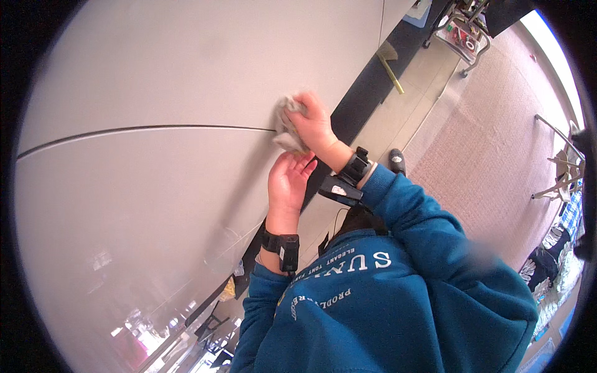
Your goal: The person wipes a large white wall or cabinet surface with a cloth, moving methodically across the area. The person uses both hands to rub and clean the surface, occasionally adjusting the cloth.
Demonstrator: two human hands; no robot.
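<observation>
A crumpled, pale grey-white cloth (288, 122) lies against a smooth, pale glossy panelled surface (154, 79), over the right end of a dark seam. My right hand (313, 122) grips the cloth, its fingers curled into the folds; both are slightly blurred. Just below, my left hand (288, 179) has its fingers apart and slightly bent, with the fingertips beside the cloth's lower edge. Whether they touch it I cannot tell. Black devices are strapped to both wrists.
A black strip (368, 91) runs along the surface's edge. A yellow-handled brush or broom (392, 72) is beside it. Beyond are a wheeled metal cart (487, 46) holding small items, pinkish carpet (485, 140), a folding stand at the far right, and a yellow item (228, 290) lower left.
</observation>
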